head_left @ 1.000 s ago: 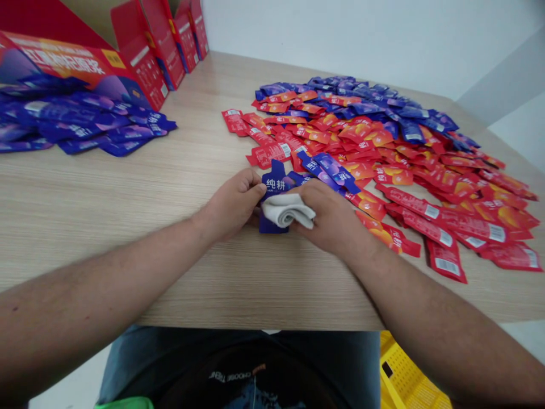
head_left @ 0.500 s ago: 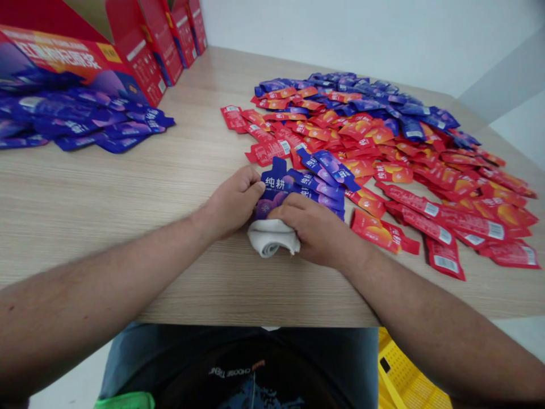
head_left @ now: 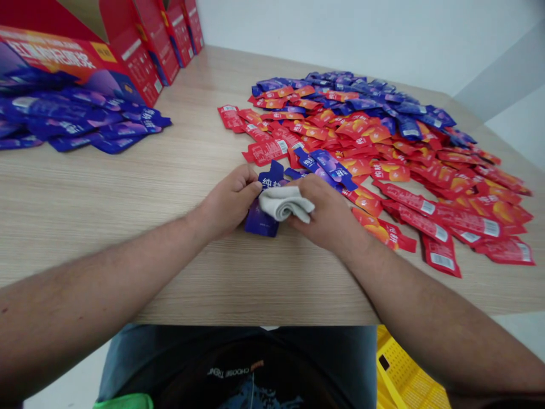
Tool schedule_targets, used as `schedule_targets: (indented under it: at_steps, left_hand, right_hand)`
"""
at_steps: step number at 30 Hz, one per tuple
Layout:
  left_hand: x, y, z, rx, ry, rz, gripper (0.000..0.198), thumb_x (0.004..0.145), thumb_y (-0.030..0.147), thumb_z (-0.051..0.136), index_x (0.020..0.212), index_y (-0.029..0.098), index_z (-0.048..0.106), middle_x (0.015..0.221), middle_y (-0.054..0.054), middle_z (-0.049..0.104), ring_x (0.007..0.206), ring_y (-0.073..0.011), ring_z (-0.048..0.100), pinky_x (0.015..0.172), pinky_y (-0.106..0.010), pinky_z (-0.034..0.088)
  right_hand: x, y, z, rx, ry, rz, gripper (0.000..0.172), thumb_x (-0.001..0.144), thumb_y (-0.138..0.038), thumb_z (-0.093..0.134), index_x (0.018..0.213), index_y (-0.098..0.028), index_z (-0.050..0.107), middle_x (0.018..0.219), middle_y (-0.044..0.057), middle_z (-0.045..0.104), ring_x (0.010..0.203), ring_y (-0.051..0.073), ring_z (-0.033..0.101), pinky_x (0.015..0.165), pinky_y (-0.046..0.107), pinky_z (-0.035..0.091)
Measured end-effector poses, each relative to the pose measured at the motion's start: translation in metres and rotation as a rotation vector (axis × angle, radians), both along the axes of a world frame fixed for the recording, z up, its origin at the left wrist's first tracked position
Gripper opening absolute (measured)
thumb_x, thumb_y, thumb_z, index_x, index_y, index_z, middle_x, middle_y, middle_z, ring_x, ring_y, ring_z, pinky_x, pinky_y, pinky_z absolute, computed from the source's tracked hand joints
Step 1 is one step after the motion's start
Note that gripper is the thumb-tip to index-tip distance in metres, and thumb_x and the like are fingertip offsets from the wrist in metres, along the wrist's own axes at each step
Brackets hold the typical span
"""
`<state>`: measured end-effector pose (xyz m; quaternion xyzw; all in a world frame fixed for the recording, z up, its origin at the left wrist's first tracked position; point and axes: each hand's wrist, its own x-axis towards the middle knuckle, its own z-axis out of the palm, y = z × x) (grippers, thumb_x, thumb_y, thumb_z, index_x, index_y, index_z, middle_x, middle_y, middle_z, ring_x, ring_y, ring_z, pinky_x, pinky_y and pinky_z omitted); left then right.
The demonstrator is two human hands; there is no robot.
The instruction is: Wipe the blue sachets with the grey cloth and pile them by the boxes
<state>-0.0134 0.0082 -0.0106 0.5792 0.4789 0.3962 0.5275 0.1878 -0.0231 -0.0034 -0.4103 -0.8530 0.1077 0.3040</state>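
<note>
From my remote seat I see both hands meet just left of the frame's centre. The left hand (head_left: 227, 199) has its fingers curled in and pinches the upper edge of a blue packet (head_left: 259, 218), which lies flat on the table (head_left: 128, 187). I take that grip as a way to pin the packet so it does not slide. The right hand (head_left: 330, 213) is closed round a folded white cloth (head_left: 284, 203) and presses it down on the packet's upper half (the cloth hides most of the print there). Whether more blue packets lie stacked beneath that one I cannot tell, since the hand covers the spot.

To the right of the hands, a wide spread of red and blue packets (head_left: 383, 130) fills the middle and right of the frame, with the red ones nearer and the blue ones mostly along the far edge. A separate heap of blue packets (head_left: 76, 122) sits at the upper left, touching an open red carton (head_left: 63, 57), and more cartons stand behind it.

The table is pale wood grain and matt. A plain white wall (head_left: 340, 34) runs across the top, and a yellow crate (head_left: 409, 375) shows below the table edge at the lower right.
</note>
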Motion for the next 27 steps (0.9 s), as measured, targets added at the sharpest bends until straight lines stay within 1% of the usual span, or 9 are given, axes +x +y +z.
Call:
schedule_targets:
  at_steps: [3,8,12,16,20,21,24,25,27]
  left_hand:
    - [-0.0025,-0.0008,0.0021,0.070,0.093,-0.037,0.010,0.085,0.022,0.059,0.081,0.021,0.051,0.066,0.003,0.047,0.059,-0.0121,0.039,0.053,-0.024,0.032]
    - [-0.0044,-0.0024,0.0025,0.064,0.071,-0.082,0.010,0.087,0.025,0.059,0.083,0.021,0.051,0.066,0.004,0.049,0.057,-0.0111,0.039,0.053,-0.023,0.031]
    - [-0.0044,-0.0045,0.0028,0.091,0.077,-0.155,0.013,0.087,0.027,0.062,0.082,0.020,0.052,0.073,0.001,0.058,0.063,-0.0112,0.045,0.057,-0.023,0.036]
    - [-0.0045,-0.0044,0.0008,0.054,0.048,-0.151,0.012,0.086,0.026,0.061,0.083,0.021,0.050,0.066,0.004,0.049,0.056,-0.0101,0.038,0.052,-0.023,0.031]
    - [-0.0040,-0.0046,0.0000,0.010,-0.017,-0.134,0.016,0.087,0.030,0.062,0.082,0.021,0.050,0.068,0.003,0.050,0.058,-0.0106,0.041,0.053,-0.022,0.033]
    - [-0.0038,-0.0050,0.0005,0.012,-0.018,-0.132,0.015,0.087,0.030,0.062,0.081,0.021,0.051,0.068,0.003,0.050,0.058,-0.0107,0.040,0.053,-0.023,0.032]
    - [-0.0034,-0.0061,0.0021,0.022,0.013,-0.109,0.012,0.087,0.026,0.061,0.082,0.021,0.052,0.067,0.003,0.049,0.058,-0.0109,0.039,0.052,-0.022,0.032]
    - [-0.0033,-0.0063,0.0022,0.020,0.015,-0.103,0.011,0.086,0.025,0.061,0.082,0.021,0.052,0.068,0.003,0.049,0.058,-0.0110,0.040,0.053,-0.022,0.033]
    - [-0.0031,-0.0061,0.0013,0.015,-0.010,-0.102,0.013,0.086,0.027,0.062,0.081,0.021,0.052,0.068,0.003,0.050,0.059,-0.0109,0.041,0.053,-0.023,0.033]
  right_hand:
    - [-0.0006,-0.0013,0.0002,-0.081,-0.064,0.139,0.024,0.087,-0.019,0.066,0.111,-0.023,0.067,0.103,0.006,0.070,0.098,0.023,0.064,0.083,0.035,0.054]
    - [0.0063,0.0064,0.0002,0.054,0.020,-0.173,0.018,0.088,-0.027,0.068,0.105,-0.021,0.067,0.102,0.009,0.071,0.100,0.026,0.064,0.086,0.040,0.052]
    - [0.0075,0.0082,0.0004,0.054,0.037,-0.086,0.020,0.089,-0.032,0.068,0.106,-0.021,0.066,0.102,0.008,0.071,0.095,0.025,0.066,0.082,0.038,0.053]
    - [0.0059,0.0068,0.0010,0.066,0.035,-0.201,0.016,0.091,-0.034,0.065,0.104,-0.023,0.066,0.100,0.007,0.072,0.096,0.026,0.066,0.083,0.040,0.053]
    - [0.0056,0.0056,0.0008,0.024,0.059,0.002,0.020,0.089,-0.032,0.067,0.107,-0.023,0.065,0.103,0.006,0.073,0.098,0.024,0.066,0.087,0.039,0.054]
    - [0.0062,0.0059,0.0005,0.032,0.062,0.001,0.021,0.089,-0.032,0.068,0.107,-0.023,0.065,0.104,0.007,0.072,0.098,0.025,0.066,0.087,0.040,0.054]
    - [0.0076,0.0073,0.0001,0.071,0.045,-0.182,0.018,0.089,-0.031,0.067,0.105,-0.022,0.065,0.103,0.008,0.072,0.099,0.027,0.066,0.086,0.042,0.053]
    - [0.0073,0.0071,0.0001,0.074,0.043,-0.198,0.017,0.090,-0.031,0.067,0.104,-0.023,0.065,0.103,0.008,0.072,0.100,0.027,0.066,0.086,0.042,0.053]
    - [0.0057,0.0055,0.0003,0.048,0.053,-0.087,0.017,0.089,-0.029,0.067,0.105,-0.024,0.065,0.103,0.007,0.073,0.100,0.026,0.066,0.086,0.040,0.054]
